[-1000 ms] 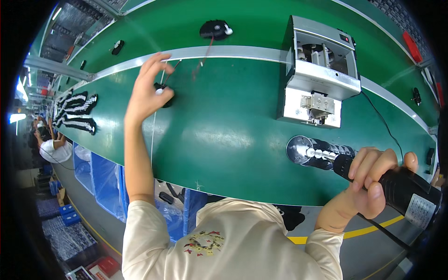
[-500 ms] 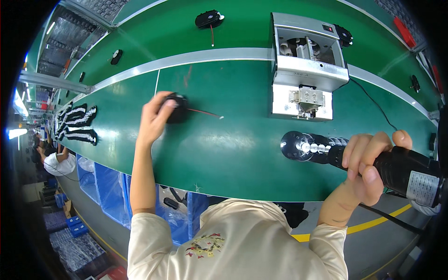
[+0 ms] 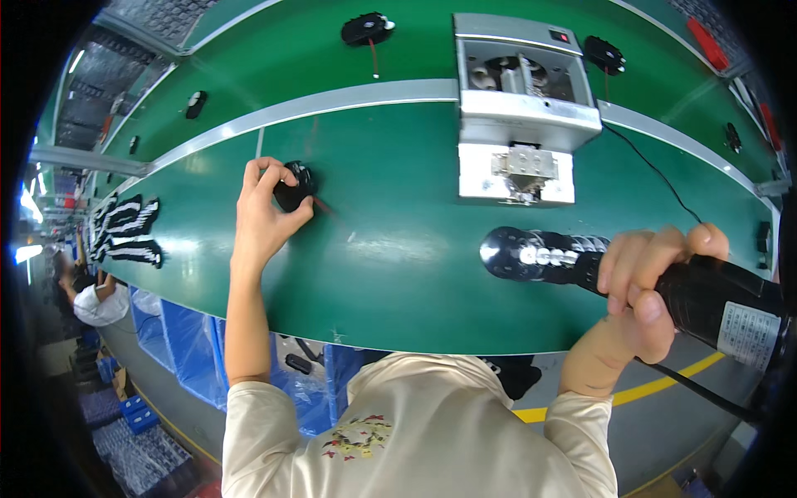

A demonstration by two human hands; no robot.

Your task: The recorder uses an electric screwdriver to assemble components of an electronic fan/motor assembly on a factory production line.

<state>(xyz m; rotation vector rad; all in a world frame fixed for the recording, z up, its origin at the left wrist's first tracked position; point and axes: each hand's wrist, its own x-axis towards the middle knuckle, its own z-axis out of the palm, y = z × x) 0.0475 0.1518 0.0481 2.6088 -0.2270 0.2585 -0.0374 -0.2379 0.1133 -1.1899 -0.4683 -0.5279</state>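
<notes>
My left hand (image 3: 267, 203) is closed around the edge of a small black rounded housing (image 3: 296, 184) at the left of the green workbench (image 3: 378, 307). A thin red wire trails from the housing, smeared by motion. My right hand (image 3: 652, 278) grips a black corded electric screwdriver (image 3: 721, 307) over the bench's right side. Its shiny segmented nose (image 3: 540, 254) points left. A silver screw feeder (image 3: 531, 116) stands beyond it, with a metal pick-up block (image 3: 525, 170) at its front.
Behind a metal rail (image 3: 357, 95), a green belt carries similar black housings (image 3: 368, 29) with red wires. Striped black-and-white strips (image 3: 133, 231) lie at far left. Blue bins (image 3: 191, 344) stand below the bench edge. A cable (image 3: 656, 170) runs right from the feeder. Another person (image 3: 101, 303) sits far left.
My left hand has shifted its grip on the black housing, with fingers now curled over its near-left side. The red wire has swung. The whole view has shifted slightly.
</notes>
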